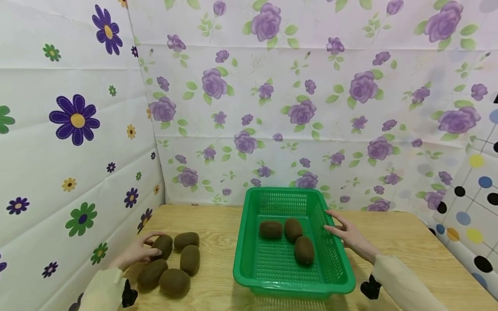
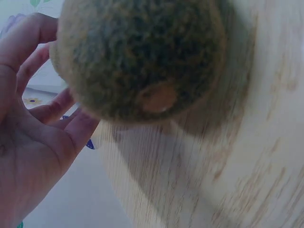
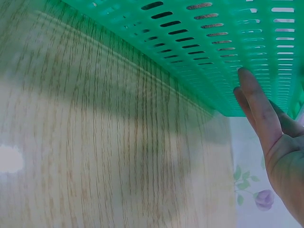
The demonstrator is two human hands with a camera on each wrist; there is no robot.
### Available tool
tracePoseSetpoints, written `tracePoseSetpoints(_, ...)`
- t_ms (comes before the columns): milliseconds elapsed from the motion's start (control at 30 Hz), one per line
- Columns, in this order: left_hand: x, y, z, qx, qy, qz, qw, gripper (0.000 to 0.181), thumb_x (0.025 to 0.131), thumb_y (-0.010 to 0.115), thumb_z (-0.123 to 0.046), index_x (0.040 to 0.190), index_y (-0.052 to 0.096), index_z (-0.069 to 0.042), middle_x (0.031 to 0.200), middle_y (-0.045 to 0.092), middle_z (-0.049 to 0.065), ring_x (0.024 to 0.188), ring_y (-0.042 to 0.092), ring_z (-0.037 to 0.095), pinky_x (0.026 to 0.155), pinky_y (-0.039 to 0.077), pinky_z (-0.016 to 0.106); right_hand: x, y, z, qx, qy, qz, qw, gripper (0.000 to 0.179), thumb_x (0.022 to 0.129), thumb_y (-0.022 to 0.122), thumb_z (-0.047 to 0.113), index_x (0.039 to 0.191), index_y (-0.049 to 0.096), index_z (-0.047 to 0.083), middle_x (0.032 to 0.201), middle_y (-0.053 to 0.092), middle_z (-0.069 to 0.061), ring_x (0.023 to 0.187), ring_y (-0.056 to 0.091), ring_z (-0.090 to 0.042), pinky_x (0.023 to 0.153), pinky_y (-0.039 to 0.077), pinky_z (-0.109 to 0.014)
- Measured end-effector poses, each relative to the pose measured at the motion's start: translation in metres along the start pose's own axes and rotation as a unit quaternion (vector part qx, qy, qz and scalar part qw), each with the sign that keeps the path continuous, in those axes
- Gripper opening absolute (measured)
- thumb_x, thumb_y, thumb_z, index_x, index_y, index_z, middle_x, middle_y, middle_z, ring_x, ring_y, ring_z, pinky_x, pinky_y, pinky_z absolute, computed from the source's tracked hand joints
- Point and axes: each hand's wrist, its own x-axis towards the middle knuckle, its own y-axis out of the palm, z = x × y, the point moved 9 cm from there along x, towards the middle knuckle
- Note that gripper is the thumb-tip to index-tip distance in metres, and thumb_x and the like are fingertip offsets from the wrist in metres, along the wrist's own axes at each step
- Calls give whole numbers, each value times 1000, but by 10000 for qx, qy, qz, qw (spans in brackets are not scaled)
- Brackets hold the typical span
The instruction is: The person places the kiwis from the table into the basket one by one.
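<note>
In the head view my left hand [image 1: 138, 252] grips a brown kiwi [image 1: 163, 246], thumb on its near side and fingers over the far side. Several other kiwis [image 1: 175, 283] lie close around it on the table. A kiwi [image 2: 142, 57] fills the top of the left wrist view, partly hiding the left hand [image 2: 38, 123]. My right hand [image 1: 352, 235] holds the right rim of a green plastic basket [image 1: 243, 242], with digits over the edge. The right wrist view shows fingers [image 3: 259, 104] against its slotted outer wall. Three kiwis [image 1: 304, 250] lie inside the basket.
Everything stands on a light wooden table [image 1: 218, 242]. A white cloth with purple roses [image 1: 245, 142] hangs behind it. Another cloth with daisies [image 1: 78, 121] hangs along the left, and a dotted one [image 1: 474, 198] on the right.
</note>
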Motion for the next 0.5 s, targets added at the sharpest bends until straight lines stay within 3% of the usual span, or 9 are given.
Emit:
tracePoseSetpoints(100, -1, -4, -1, -87, 51, -59, 9999, 60, 79, 67, -4, 130, 38, 6, 110, 41, 34, 69, 54, 25, 55, 50, 41, 1, -1, -1, -49, -27, -43, 10000, 62, 94, 51, 19, 146, 16, 14, 129, 33, -36, 99, 54, -39, 65, 49, -50)
tracePoseSetpoints(267, -2, -10, -1, -652, -3, -65, 9979, 65, 81, 67, -8, 134, 32, 4, 116, 35, 35, 81, 57, 29, 67, 50, 43, 0, -2, 0, -172, -44, -59, 9998, 62, 94, 52, 21, 146, 18, 16, 133, 27, -35, 101, 53, -37, 64, 50, -47)
tracePoseSetpoints(500, -3, -12, -10, -1658, 38, 39, 9862, 65, 87, 61, -8, 141, 25, -4, 129, 22, 30, 99, 52, 27, 80, 46, 41, 0, -2, -1, -161, -34, -56, 9998, 61, 94, 52, 21, 145, 18, 16, 135, 25, -34, 100, 53, -37, 65, 50, -47)
